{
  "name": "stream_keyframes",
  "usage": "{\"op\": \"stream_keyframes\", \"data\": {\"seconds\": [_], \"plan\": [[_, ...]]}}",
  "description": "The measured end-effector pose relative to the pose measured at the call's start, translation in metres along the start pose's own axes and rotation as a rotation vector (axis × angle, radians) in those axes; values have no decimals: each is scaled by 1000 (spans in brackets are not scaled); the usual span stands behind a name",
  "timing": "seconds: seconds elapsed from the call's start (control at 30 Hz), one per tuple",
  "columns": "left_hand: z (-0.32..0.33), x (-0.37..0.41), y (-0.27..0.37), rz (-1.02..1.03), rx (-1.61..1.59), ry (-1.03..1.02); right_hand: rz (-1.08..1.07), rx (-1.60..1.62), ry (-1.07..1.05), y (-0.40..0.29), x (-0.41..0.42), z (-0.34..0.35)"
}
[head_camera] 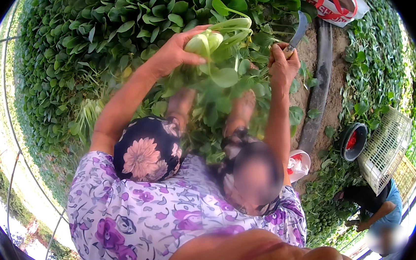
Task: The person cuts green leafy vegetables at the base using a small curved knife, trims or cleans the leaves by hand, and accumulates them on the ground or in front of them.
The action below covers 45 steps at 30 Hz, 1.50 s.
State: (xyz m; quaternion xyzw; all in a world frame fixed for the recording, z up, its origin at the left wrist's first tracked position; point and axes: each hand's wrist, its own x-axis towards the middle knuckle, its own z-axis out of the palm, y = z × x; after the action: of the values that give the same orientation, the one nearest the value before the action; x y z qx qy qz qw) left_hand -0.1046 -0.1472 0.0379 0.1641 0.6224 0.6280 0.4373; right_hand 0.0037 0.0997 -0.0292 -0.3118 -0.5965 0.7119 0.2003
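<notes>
My left hand (186, 48) grips a head of leafy greens (206, 43) around its pale, thick stalks. Its stems and leaves reach to the right, above my bent legs. In my right hand (283, 62) is a harvesting knife (299, 31) with a short handle and a curved metal blade. The blade points up and away from the greens, with a gap between the two hands. Loose cut leaves (215, 103) lie between my feet. A pile of pale-stalked greens (90, 116) rests to the left, beyond my left forearm.
Dense leafy plants (128, 22) grow ahead. A dark hose (318, 98) runs over soil on the right. Beyond are a plastic bag (345, 4), a white bucket (302, 172), a dark bucket (360, 150) and a plastic crate (386, 149). Another person (385, 207) bends low at the right.
</notes>
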Motion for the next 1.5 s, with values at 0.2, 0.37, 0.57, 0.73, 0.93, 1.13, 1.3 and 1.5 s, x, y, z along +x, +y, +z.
{"op": "stream_keyframes", "data": {"seconds": [0.2,0.37,0.57,0.73,0.93,1.13,1.3,1.5], "plan": [[-3,-2,-8,-38,-5,-8,-47,12,-255,-20,-14,38],[-5,-1,-18,75,177,-30,1,-36,-42,1,-5,31],[1,-6,-20,-14,-8,-33,-60,120,-185,-5,-10,19],[10,-2,-21,-43,-121,-74,-59,143,-397,-8,-14,40],[-13,-12,-20,13,-189,-43,-20,-270,-117,5,-13,20],[7,-5,-31,187,-342,-59,48,-48,-322,-7,-59,79],[-11,-29,-38,250,13,145,185,-99,-486,-4,-72,108],[-79,-112,-45,395,271,479,26,-373,-527,-39,-93,117]]}}
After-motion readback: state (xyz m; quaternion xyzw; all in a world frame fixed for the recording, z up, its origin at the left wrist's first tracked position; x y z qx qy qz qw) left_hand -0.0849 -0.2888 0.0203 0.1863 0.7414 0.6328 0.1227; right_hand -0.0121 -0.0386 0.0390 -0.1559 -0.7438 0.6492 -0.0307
